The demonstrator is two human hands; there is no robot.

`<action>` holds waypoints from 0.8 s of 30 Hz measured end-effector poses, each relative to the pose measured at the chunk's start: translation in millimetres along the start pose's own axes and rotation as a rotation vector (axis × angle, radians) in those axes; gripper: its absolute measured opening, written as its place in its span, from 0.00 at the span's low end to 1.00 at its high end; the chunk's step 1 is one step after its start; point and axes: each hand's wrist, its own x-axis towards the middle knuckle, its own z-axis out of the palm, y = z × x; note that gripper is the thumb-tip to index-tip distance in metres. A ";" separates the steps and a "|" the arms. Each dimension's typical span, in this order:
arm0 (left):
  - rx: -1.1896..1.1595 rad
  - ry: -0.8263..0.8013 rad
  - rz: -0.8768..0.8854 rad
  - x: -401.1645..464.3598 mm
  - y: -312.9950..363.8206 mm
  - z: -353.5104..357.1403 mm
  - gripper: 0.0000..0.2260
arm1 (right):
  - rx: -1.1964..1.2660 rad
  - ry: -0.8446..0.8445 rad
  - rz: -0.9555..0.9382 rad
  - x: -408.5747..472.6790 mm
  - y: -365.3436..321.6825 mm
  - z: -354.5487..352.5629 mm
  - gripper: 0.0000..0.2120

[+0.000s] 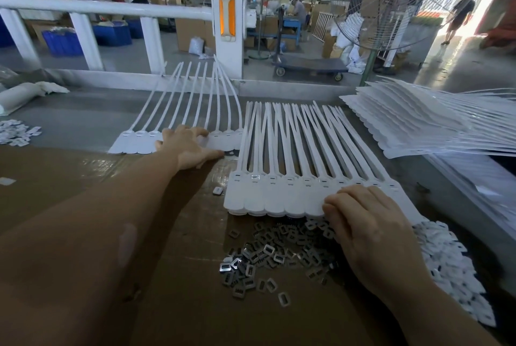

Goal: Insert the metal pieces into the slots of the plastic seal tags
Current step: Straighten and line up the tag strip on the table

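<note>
On the brown cardboard-covered counter (83,172), a joined row of white plastic seal tags (279,200) lies flat in front of the person, long tails fanning away. One of its slots near the left end holds a shiny metal piece; the other slots look dark and unfilled. The right hand (371,228) rests on the near right flaps of this row, fingers curled down over the edge; whether its grip holds anything I cannot tell. Just below lies a loose heap of small grey rectangular metal pieces (273,256). The left hand (187,147) reaches forward, fingers spread and fairly straight, pressing on a second row of white tags (139,142) farther back. A pile of small white plastic caps (452,267) sits right of the metal heap, and a tall stack of white tag sheets (418,122) beyond. One stray piece (218,191) lies beside the near row. No bins hold any parts here.
</note>
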 end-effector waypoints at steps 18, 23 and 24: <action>0.410 0.293 0.072 -27.1 20.6 -21.0 0.12 | 0.007 -0.003 0.019 -0.5 -0.4 -1.2 0.15; 0.307 0.477 0.075 -34.3 36.6 -41.7 0.05 | 0.000 0.005 0.012 -0.8 0.2 -0.3 0.15; 0.293 0.504 0.093 -37.0 42.4 -44.7 0.04 | -0.002 0.005 0.010 -0.9 0.3 -0.2 0.15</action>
